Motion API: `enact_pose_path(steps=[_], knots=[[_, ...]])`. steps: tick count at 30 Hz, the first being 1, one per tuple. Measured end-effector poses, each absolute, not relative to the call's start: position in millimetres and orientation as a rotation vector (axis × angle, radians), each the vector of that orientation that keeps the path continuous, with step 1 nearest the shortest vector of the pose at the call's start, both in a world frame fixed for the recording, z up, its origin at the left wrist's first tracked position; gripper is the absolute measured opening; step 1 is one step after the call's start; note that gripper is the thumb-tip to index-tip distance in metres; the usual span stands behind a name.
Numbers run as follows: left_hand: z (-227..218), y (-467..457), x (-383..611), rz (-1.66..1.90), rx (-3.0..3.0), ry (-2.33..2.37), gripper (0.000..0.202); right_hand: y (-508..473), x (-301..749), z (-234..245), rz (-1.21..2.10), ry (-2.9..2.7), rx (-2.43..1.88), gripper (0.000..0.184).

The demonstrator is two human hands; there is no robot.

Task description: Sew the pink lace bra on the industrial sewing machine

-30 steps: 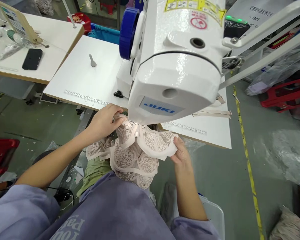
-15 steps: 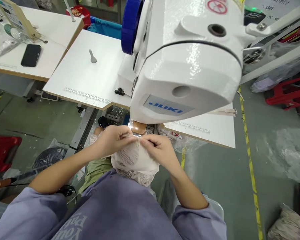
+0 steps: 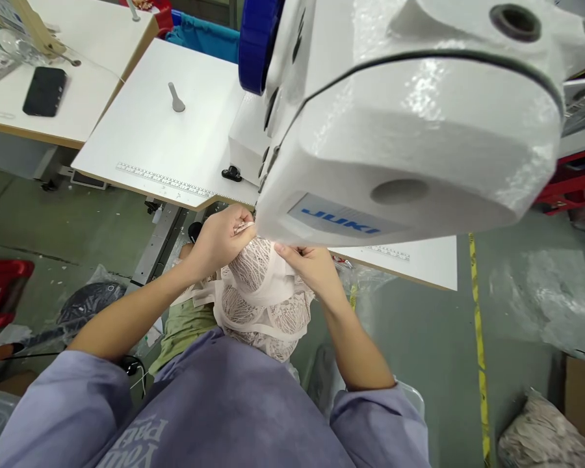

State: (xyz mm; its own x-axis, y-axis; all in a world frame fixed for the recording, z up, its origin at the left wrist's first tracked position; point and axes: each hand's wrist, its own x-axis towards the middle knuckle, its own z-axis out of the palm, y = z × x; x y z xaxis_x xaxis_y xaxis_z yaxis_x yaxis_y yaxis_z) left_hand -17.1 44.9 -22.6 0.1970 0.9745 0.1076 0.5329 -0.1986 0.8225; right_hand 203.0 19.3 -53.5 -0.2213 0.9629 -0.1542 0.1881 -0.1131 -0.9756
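A pale pink lace garment (image 3: pixel 260 296) hangs over my lap, its top edge pushed under the head of a white sewing machine (image 3: pixel 409 130). My left hand (image 3: pixel 219 240) pinches the garment's upper left edge right at the machine. My right hand (image 3: pixel 312 270) grips the white edging a little to the right, fingers closed on the fabric. The needle area is hidden by the machine head.
The machine stands on a white table (image 3: pixel 166 143) with a printed ruler along its front edge and a small grey tool (image 3: pixel 176 99). A black phone (image 3: pixel 44 91) lies on the table at the left. Red stools, plastic bags and a yellow floor line surround the seat.
Both hands have lifted the garment from lap height up under the machine head. My head has moved closer, so the machine fills more of the view.
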Motion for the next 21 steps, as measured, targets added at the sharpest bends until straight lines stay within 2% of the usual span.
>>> enact_pose_path(steps=[10, 16, 21], knots=[[-18, 44, -17, 0.813, 1.861, 1.425, 0.009, 20, 203, -66, 1.392, -1.399, -1.321, 0.036], [-21, 41, -29, 0.775, 1.821, 1.498, 0.008, 18, 203, -67, 1.35, -1.376, -1.469, 0.051], [-54, 21, -40, 0.888, 1.616, 1.489, 0.044, 15, 205, -63, 1.391, -1.348, -1.395, 0.052]])
